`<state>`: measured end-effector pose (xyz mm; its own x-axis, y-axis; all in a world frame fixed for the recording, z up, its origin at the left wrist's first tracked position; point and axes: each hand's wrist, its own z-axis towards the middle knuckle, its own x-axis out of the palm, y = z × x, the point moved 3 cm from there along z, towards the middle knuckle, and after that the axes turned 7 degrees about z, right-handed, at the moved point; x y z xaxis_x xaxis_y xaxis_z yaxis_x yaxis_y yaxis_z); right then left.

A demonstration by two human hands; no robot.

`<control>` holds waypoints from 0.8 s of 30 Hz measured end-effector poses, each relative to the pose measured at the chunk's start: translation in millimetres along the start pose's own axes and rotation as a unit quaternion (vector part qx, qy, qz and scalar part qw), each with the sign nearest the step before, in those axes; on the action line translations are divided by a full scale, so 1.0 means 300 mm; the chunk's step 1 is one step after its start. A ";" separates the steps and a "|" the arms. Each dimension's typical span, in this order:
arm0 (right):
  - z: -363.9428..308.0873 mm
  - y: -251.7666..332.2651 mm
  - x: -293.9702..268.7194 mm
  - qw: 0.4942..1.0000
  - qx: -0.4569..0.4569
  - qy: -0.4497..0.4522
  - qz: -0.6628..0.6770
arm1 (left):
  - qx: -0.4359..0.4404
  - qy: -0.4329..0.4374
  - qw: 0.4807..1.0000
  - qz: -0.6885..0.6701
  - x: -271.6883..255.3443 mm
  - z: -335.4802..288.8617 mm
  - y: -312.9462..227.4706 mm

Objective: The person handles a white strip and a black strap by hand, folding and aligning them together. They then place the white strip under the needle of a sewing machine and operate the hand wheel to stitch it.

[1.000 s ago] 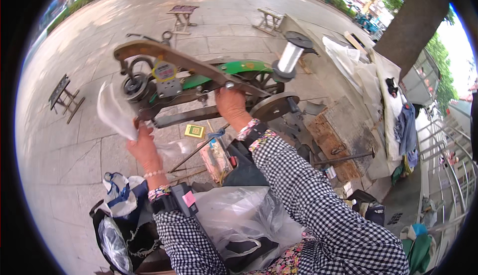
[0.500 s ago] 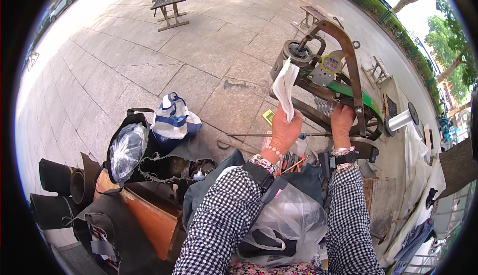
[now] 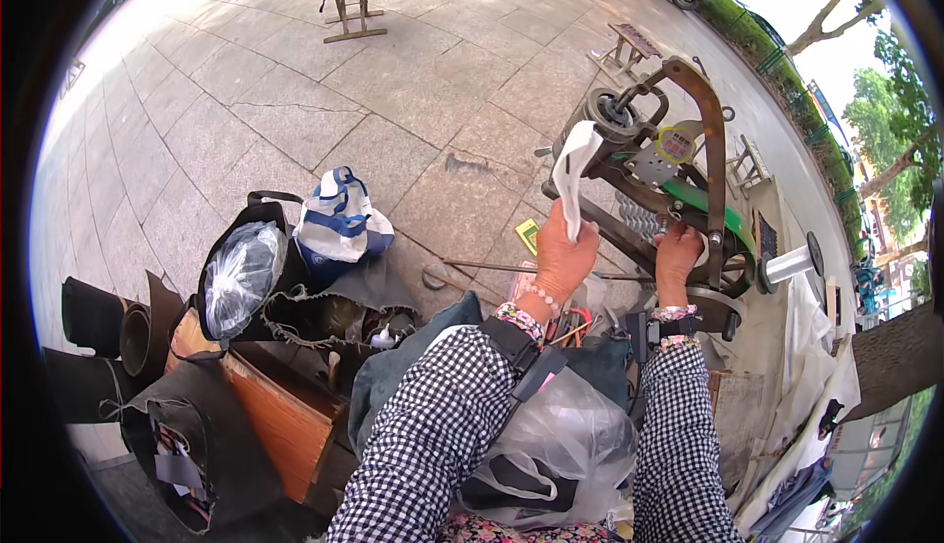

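My left hand (image 3: pixel 565 258) is closed on the lower end of a white strip (image 3: pixel 574 169), which looks like cloth or paper. The strip stands up and its top folds over toward the right, beside the round metal head of a hand-cranked sewing machine (image 3: pixel 713 140). Bent fingers of my right hand (image 3: pixel 678 258) are at the machine's lower frame, close to a coil spring (image 3: pixel 637 216) and below the green guard (image 3: pixel 703 201). What these fingers grip, if anything, is hidden. A thin metal rod (image 3: pixel 492 267) runs behind my left wrist.
A clear plastic bag (image 3: pixel 565 435) lies on my lap. At left are a blue-and-white bag (image 3: pixel 339 223), a black bag (image 3: pixel 251 272), a wooden box (image 3: pixel 280 415) and dark rolled sheets (image 3: pixel 93 317). A spool (image 3: pixel 792 262) sits right of the machine; a folding stool (image 3: pixel 352 2) stands farther off.
The view has shifted slightly, so the machine appears farther right and lower. The white strip's top now bends over more. Both hands keep their places at the machine.
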<state>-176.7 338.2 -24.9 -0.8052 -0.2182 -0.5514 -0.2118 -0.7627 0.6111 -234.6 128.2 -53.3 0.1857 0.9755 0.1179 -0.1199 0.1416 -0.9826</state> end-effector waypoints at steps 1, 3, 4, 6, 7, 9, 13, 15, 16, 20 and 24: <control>-0.007 -0.015 0.018 1.000 0.004 -0.003 0.003 | 0.002 0.003 1.000 0.004 -0.030 0.008 0.002; -0.013 -0.037 0.040 0.997 0.022 -0.004 0.072 | -0.091 -0.099 0.984 -0.119 -0.102 0.033 0.019; -0.012 -0.049 0.042 0.997 0.023 -0.010 0.071 | -0.089 -0.093 0.984 -0.119 -0.122 0.056 0.007; -0.019 -0.071 0.052 0.989 0.027 -0.027 0.140 | -0.150 -0.142 0.953 -0.219 -0.151 0.098 0.000; -0.030 -0.047 0.062 0.988 0.030 -0.026 0.146 | -0.147 -0.144 0.955 -0.214 -0.166 0.113 -0.006; -0.039 0.016 0.048 0.977 0.046 -0.003 0.210 | -0.180 -0.100 0.943 -0.260 -0.156 0.136 -0.007; -0.050 0.029 0.042 0.960 0.109 -0.018 0.256 | -0.149 -0.076 0.944 -0.283 -0.123 0.157 -0.035; -0.052 0.011 0.042 0.946 0.128 -0.015 0.298 | -0.144 -0.071 0.946 -0.283 -0.117 0.177 -0.036; -0.053 0.017 0.041 0.945 0.129 -0.016 0.299 | -0.138 -0.068 0.947 -0.282 -0.118 0.185 -0.038; -0.057 0.014 0.044 0.944 0.127 -0.003 0.304 | -0.125 -0.055 0.956 -0.261 -0.133 0.199 -0.017; -0.056 0.004 0.058 0.952 0.096 0.011 0.290 | -0.149 -0.084 0.938 -0.301 -0.189 0.204 0.001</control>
<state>-181.7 323.3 -43.4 -0.8060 -0.5834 -0.0997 0.1662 -0.3848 0.9079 -304.9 83.2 -51.5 -0.0268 0.7500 0.6609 0.2399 0.6466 -0.7241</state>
